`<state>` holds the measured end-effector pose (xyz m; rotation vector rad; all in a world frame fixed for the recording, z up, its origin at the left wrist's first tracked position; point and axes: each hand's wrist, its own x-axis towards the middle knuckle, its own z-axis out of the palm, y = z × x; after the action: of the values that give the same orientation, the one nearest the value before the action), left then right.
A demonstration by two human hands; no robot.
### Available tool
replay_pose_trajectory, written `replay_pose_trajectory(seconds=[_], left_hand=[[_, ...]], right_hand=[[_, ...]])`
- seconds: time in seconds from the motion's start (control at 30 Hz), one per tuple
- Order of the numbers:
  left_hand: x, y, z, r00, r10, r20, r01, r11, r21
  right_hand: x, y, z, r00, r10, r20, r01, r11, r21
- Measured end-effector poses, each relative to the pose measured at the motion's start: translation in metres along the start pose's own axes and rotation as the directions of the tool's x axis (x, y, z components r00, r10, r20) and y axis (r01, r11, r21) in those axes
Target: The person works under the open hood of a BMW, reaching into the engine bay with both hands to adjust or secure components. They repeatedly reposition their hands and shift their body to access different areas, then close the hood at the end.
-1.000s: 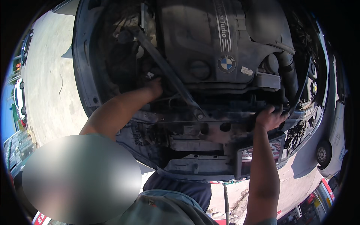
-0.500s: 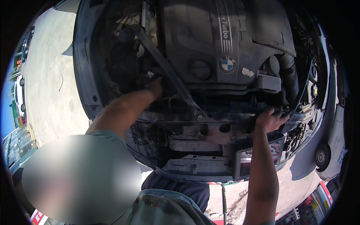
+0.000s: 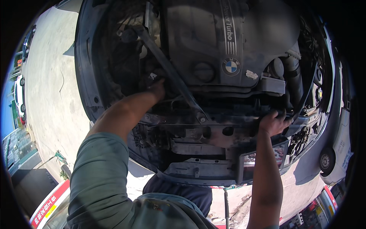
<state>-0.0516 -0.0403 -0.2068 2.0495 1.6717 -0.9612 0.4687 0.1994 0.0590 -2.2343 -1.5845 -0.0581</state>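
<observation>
I stand bent over a car's open engine bay. My left hand (image 3: 156,88) reaches down into the dark space left of a diagonal metal brace (image 3: 167,69); its fingers are mostly hidden among the parts. My right hand (image 3: 275,122) has its fingers curled over the front crossmember (image 3: 236,118) at the right, above a dark-framed rectangular part (image 3: 263,154) on the car's front. Behind the crossmember sits the dark plastic engine cover (image 3: 190,42) with a round cap (image 3: 203,71), and a large ribbed hose (image 3: 293,76) runs down its right side.
Pale concrete ground (image 3: 45,95) lies left of the car, with parked cars (image 3: 21,91) at the far edge. A white vehicle (image 3: 335,145) stands close on the right. A red-and-white sign (image 3: 49,202) is at lower left, and a thin upright pole (image 3: 227,208) is below the bumper.
Both hands keep nearly the same places; my right hand sits very slightly lower in the picture. The blurred oval at lower left is gone, showing my sleeve and the ground behind it.
</observation>
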Motion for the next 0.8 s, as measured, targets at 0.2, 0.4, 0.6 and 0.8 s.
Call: replay_pose_trajectory(seconds=[0.2, 0.4, 0.6, 0.8], left_hand=[[0.040, 0.017, 0.041, 1.000, -0.009, -0.005, 0.008, 0.998, -0.062], [0.039, -0.008, 0.090, 0.982, -0.047, -0.181, 0.033, 0.996, -0.081], [0.033, 0.008, 0.042, 0.998, -0.039, -0.052, 0.032, 0.993, -0.116], [0.043, 0.011, 0.044, 0.995, -0.011, -0.095, 0.000, 0.993, -0.115]], right_hand=[[0.002, 0.009, -0.002, 1.000, 0.004, -0.005, -0.004, 0.999, -0.052], [0.000, 0.002, 0.002, 1.000, 0.008, 0.017, -0.008, 1.000, -0.012], [0.002, 0.007, -0.002, 1.000, 0.015, 0.012, -0.014, 0.999, -0.036], [0.004, 0.007, -0.006, 1.000, 0.024, 0.009, -0.024, 0.999, -0.046]])
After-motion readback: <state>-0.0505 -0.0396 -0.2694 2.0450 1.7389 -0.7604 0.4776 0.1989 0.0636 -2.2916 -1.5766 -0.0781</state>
